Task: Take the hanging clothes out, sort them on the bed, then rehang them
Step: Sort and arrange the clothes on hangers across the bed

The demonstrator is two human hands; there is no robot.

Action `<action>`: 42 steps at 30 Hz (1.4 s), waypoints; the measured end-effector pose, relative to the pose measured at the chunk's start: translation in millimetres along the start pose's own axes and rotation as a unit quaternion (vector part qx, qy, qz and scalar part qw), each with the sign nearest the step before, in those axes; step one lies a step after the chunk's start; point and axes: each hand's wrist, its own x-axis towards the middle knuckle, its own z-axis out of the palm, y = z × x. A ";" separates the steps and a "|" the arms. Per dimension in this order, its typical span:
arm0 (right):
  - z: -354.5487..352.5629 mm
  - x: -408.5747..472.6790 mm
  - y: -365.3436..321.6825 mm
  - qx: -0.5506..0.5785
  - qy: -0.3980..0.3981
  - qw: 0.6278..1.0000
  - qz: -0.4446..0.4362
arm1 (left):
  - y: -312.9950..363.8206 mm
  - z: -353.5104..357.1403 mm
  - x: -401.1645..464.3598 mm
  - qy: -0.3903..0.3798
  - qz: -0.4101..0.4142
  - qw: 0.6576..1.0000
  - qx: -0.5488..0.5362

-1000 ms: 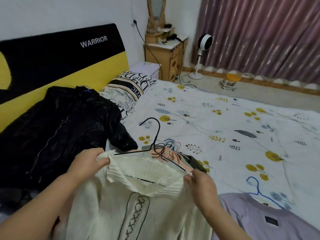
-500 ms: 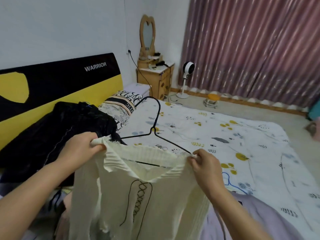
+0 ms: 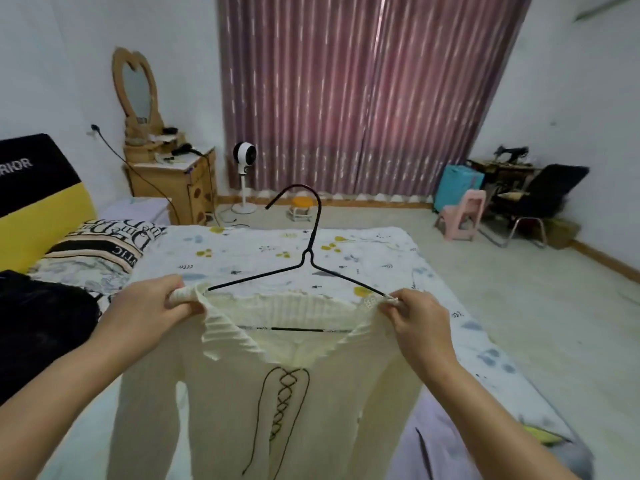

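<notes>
A cream ribbed sweater [image 3: 239,403] with black lacing down its front hangs on a black wire hanger [image 3: 309,258], held up above the bed [image 3: 381,258]. My left hand [image 3: 149,313] grips the sweater's left shoulder over the hanger's end. My right hand [image 3: 412,320] pinches the right shoulder at the other end of the hanger. The hook stands upright. A black jacket [image 3: 38,323] lies on the bed at the left. A lilac garment [image 3: 436,441] lies low at the right, partly hidden by my right arm.
Pillows [image 3: 104,244] lie near the black and yellow headboard [image 3: 38,188]. Behind the bed stand a wooden dresser [image 3: 173,188] with a heart-shaped mirror, a white fan [image 3: 244,157], a small stool [image 3: 300,207], a pink chair [image 3: 460,216], a black chair [image 3: 540,199] and dark pink curtains [image 3: 346,91].
Both hands have lifted the sweater and hanger up off the bed. The view has risen and turned right, so the jacket has slid to the left edge.
</notes>
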 end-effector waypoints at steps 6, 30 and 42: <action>-57.3 6.1 54.0 -0.018 0.052 0.998 0.039 | 64.2 38.2 21.1 -0.024 0.061 0.997 -0.047; -130.2 168.2 279.5 -0.024 0.010 1.000 0.000 | 264.8 196.7 127.2 -0.052 0.114 0.991 0.049; -25.1 288.2 290.5 -0.056 -0.035 0.998 0.009 | 218.5 259.6 245.4 -0.067 0.063 0.994 0.060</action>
